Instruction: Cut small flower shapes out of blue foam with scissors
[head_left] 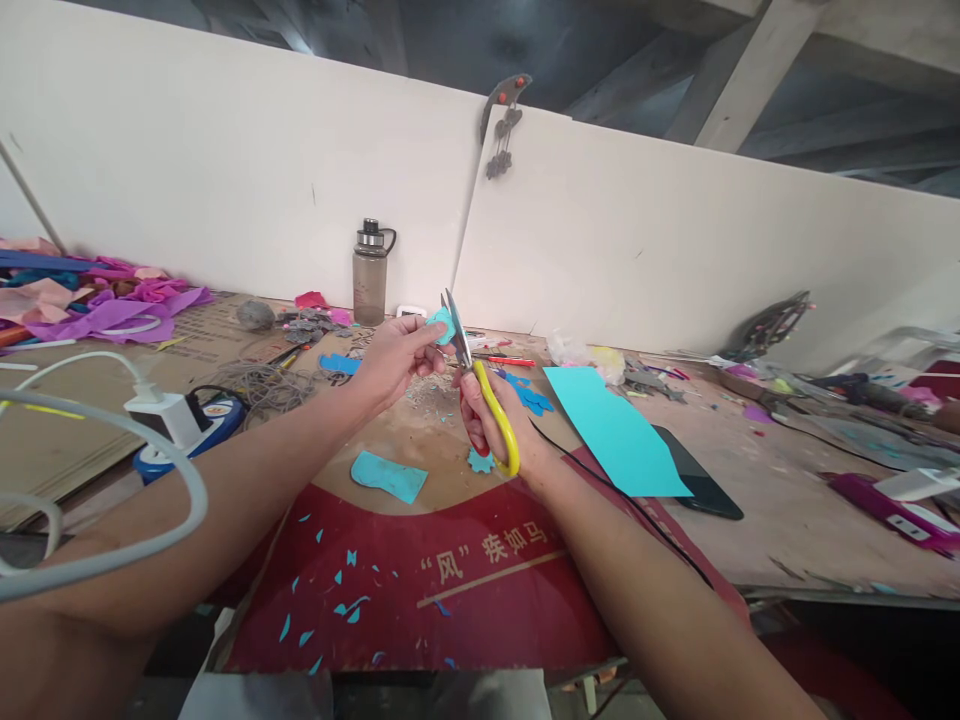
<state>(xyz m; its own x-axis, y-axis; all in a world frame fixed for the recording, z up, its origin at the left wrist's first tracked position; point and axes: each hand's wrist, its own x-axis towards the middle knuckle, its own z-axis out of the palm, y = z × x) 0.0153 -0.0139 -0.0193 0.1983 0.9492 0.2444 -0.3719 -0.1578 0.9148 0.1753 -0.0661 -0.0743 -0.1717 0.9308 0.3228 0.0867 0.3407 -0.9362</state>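
Observation:
My left hand (pixel 401 358) pinches a small turquoise paper piece (pixel 442 322) between thumb and fingers, above the worktop. In my right hand (pixel 491 410) are scissors (pixel 499 415) with yellow handles, their blades pointing up and slightly parted beside the paper. Below my hands lie a turquoise scrap (pixel 388 477) and a small turquoise cut shape with a jagged edge (pixel 481 461), partly behind my right hand. Blue cut shapes (pixel 531 393) rest behind my right wrist, and another blue piece (pixel 340 364) lies left of my left hand.
A large turquoise sheet (pixel 615 430) overlaps a dark phone-like slab (pixel 701 480) on the right. Turquoise clippings dot the red cardboard (pixel 510 610). A bottle (pixel 370 275) stands by the white partition (pixel 225 160). White cables (pixel 187 500) loop at left near a blue power strip (pixel 225 425).

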